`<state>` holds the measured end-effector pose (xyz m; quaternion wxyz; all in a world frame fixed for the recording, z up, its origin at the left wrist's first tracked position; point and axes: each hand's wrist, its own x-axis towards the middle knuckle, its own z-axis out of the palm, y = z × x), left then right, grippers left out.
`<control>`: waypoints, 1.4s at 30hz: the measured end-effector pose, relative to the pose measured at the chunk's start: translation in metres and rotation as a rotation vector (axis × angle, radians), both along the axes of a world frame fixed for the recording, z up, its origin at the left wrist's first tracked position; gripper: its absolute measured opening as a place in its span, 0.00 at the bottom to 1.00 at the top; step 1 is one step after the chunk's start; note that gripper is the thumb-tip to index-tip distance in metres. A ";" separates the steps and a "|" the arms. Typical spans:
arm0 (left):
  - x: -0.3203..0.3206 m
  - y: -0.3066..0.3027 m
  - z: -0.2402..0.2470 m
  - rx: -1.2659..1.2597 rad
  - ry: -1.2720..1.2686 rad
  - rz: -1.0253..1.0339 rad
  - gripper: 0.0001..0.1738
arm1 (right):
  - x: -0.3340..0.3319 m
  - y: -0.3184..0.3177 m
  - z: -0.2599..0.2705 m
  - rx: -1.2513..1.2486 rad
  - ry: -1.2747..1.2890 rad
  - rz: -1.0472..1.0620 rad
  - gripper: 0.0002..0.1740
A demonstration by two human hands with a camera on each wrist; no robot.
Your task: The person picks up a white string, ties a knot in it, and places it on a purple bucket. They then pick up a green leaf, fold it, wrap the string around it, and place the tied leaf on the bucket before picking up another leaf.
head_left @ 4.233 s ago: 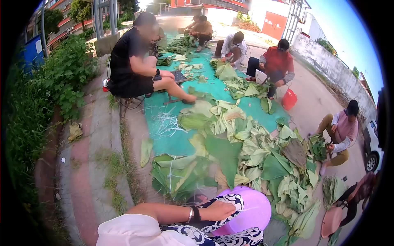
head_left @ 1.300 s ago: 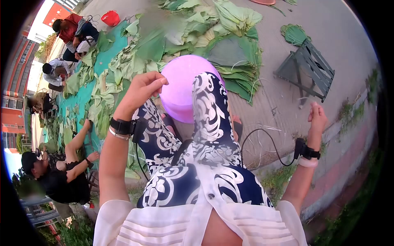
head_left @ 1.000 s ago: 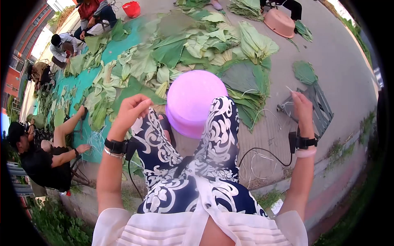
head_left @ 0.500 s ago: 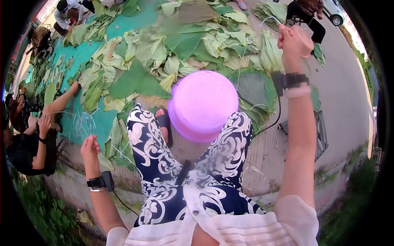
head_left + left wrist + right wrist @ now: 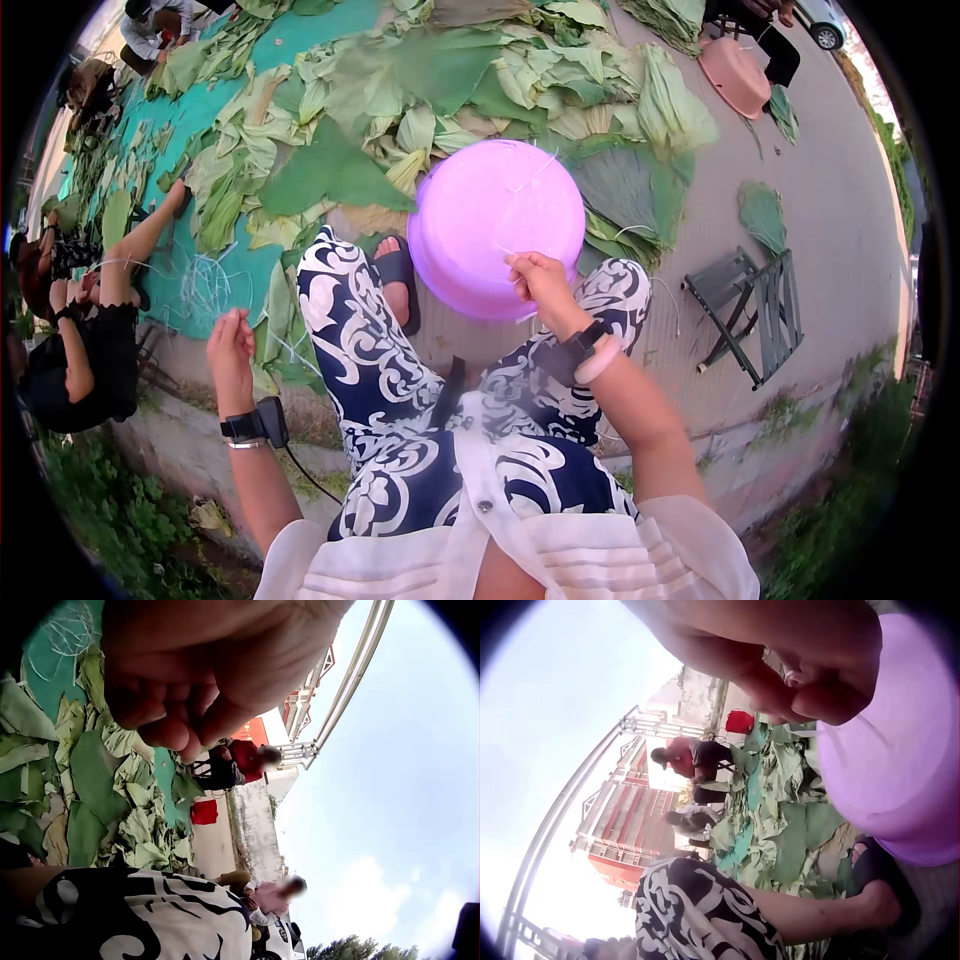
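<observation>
My right hand (image 5: 543,283) reaches over the upturned purple basin (image 5: 480,190) between my knees, thumb and fingers pinching a thin white string (image 5: 506,252). Another pale strand crosses the basin's upper part. In the right wrist view, the curled fingertips (image 5: 829,705) overlap the basin's face. Off to the left, my left hand (image 5: 231,350) is raised beside my knee. Its fingers are curled with the thumb close against them, and no object shows between them in the left wrist view. A tangle of white string (image 5: 205,285) lies on the green sheet near that hand.
Large green leaves (image 5: 340,180) are heaped beyond the basin, with a neat leaf stack (image 5: 630,195) at its right. A folding stool (image 5: 755,310) stands farther right, a pink basin (image 5: 735,75) behind. Someone in black (image 5: 95,350) sits at the left.
My right hand picked up a white string at the right, swung it up and outward, then came down over the basin. My left hand moved away from the basin to the left.
</observation>
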<state>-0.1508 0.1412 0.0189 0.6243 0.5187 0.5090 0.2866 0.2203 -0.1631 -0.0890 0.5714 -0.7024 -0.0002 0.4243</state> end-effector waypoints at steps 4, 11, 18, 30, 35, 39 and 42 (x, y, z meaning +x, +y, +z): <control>-0.001 -0.004 0.003 0.012 -0.030 0.000 0.12 | -0.041 -0.016 -0.011 -0.070 0.093 0.141 0.14; -0.010 -0.013 0.006 0.008 -0.064 0.005 0.12 | -0.056 -0.018 -0.031 -0.199 -0.040 0.437 0.14; -0.020 -0.014 0.012 0.040 -0.076 0.009 0.13 | -0.065 -0.015 -0.058 -0.463 -0.481 1.014 0.19; -0.014 -0.023 0.016 0.101 -0.010 -0.054 0.12 | -0.073 -0.017 -0.027 -0.366 -0.623 0.869 0.20; 0.027 -0.043 0.028 0.353 0.149 -0.104 0.17 | -0.071 -0.015 -0.039 -0.224 -0.649 0.820 0.22; 0.057 -0.062 0.033 0.716 0.218 -0.253 0.22 | -0.065 -0.010 -0.041 -0.240 -0.631 0.855 0.24; 0.075 -0.078 0.046 0.904 0.304 -0.342 0.24 | -0.063 -0.012 -0.009 -0.063 -0.390 0.629 0.24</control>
